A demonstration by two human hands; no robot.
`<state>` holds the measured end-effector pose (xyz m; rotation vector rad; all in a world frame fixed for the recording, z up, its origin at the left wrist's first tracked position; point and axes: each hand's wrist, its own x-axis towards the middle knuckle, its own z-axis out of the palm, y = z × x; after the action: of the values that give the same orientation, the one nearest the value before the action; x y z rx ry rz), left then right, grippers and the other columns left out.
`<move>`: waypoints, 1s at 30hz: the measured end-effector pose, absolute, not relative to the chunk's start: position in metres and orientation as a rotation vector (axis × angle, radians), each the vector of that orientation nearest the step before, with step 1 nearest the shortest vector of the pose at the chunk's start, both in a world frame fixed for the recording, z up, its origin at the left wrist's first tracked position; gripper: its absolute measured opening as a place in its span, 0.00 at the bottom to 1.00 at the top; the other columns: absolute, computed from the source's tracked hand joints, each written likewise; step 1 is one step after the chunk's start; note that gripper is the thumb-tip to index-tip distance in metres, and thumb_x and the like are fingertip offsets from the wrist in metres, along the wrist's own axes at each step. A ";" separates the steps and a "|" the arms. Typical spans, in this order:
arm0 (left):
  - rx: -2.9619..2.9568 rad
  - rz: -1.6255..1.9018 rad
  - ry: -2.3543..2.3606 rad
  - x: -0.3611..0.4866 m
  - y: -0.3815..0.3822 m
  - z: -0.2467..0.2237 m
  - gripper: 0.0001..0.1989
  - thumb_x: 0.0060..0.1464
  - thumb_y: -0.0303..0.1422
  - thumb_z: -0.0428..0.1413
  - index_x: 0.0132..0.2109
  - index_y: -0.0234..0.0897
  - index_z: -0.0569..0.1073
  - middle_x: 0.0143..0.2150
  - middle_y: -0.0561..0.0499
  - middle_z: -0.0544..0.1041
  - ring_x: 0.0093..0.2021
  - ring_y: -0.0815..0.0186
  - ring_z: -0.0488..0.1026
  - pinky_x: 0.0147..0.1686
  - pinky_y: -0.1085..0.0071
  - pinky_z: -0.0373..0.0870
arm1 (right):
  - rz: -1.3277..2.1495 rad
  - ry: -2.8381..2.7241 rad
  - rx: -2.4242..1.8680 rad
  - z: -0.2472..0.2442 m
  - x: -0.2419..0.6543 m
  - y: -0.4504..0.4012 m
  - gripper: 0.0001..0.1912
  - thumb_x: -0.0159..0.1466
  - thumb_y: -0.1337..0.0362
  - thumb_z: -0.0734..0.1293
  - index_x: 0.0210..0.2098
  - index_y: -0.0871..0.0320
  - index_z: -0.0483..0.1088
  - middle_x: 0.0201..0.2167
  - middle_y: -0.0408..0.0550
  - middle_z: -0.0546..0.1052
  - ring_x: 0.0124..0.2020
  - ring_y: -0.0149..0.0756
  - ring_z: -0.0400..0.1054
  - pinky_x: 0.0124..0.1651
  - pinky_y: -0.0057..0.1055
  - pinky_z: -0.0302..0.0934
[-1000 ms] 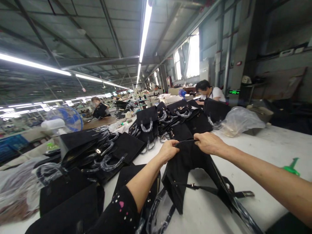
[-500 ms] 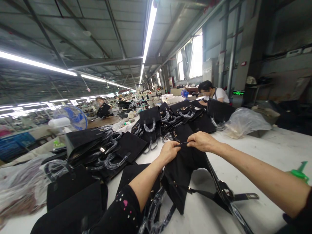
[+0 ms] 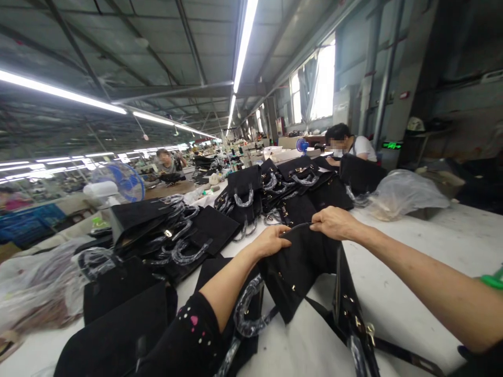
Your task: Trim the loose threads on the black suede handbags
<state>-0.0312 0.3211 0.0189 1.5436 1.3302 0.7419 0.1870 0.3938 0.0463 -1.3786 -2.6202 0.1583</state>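
Plenty crowding left and beyond

Bare left hand [image 3: 271,242] and bare right hand [image 3: 333,222] pinch the edge of a black gold-studded bag [image 3: 293,262] over the white tabletop [image 3: 393,298]. Black bags with plastic-wrapped handles [image 3: 214,229] pile beyond and leftward; crumpled clear plastic [image 3: 411,193] lies right.

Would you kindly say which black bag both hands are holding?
The black bag below and right of the picture's centre: the left hand and right hand pinch its edge, while neither holds the other bags.
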 end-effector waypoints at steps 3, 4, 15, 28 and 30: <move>1.527 0.739 1.317 -0.034 0.324 0.018 0.20 0.44 0.23 0.54 0.48 0.34 0.74 0.33 0.51 0.77 0.31 0.65 0.75 0.33 0.71 0.73 | 0.173 -2.616 -1.361 0.044 0.186 0.392 0.13 0.60 0.54 0.63 0.25 0.53 0.73 0.25 0.45 0.74 0.29 0.35 0.67 0.27 0.29 0.48; 1.564 0.719 1.337 -0.034 0.325 0.018 0.20 0.44 0.23 0.54 0.47 0.34 0.74 0.34 0.50 0.78 0.31 0.66 0.75 0.33 0.71 0.73 | 0.176 -2.615 -1.350 0.044 0.186 0.392 0.13 0.60 0.55 0.63 0.25 0.53 0.72 0.24 0.44 0.74 0.28 0.34 0.67 0.27 0.29 0.47; 1.951 0.756 1.570 -0.018 0.344 0.014 0.17 0.46 0.27 0.58 0.45 0.37 0.77 0.35 0.53 0.78 0.34 0.67 0.73 0.35 0.75 0.70 | 0.258 -2.548 -1.242 0.036 0.192 0.392 0.08 0.59 0.57 0.64 0.28 0.53 0.71 0.26 0.43 0.75 0.29 0.35 0.67 0.29 0.29 0.50; 2.476 0.745 1.776 0.001 0.320 0.029 0.19 0.50 0.27 0.58 0.50 0.41 0.66 0.47 0.51 0.72 0.42 0.63 0.72 0.43 0.69 0.69 | 0.845 -2.470 -1.122 0.032 0.210 0.399 0.11 0.49 0.64 0.68 0.33 0.57 0.71 0.29 0.41 0.76 0.33 0.35 0.69 0.32 0.27 0.58; 2.617 0.668 1.765 -0.001 0.317 0.030 0.13 0.54 0.30 0.57 0.47 0.41 0.66 0.46 0.51 0.71 0.42 0.63 0.72 0.41 0.70 0.69 | 0.953 -2.427 -1.098 0.030 0.214 0.396 0.13 0.49 0.65 0.66 0.35 0.58 0.71 0.31 0.42 0.77 0.34 0.35 0.69 0.33 0.26 0.60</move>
<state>-0.0007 0.3173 0.0303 2.6167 1.7652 0.6680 0.2135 0.3960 0.0301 -1.0982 -2.4273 0.9527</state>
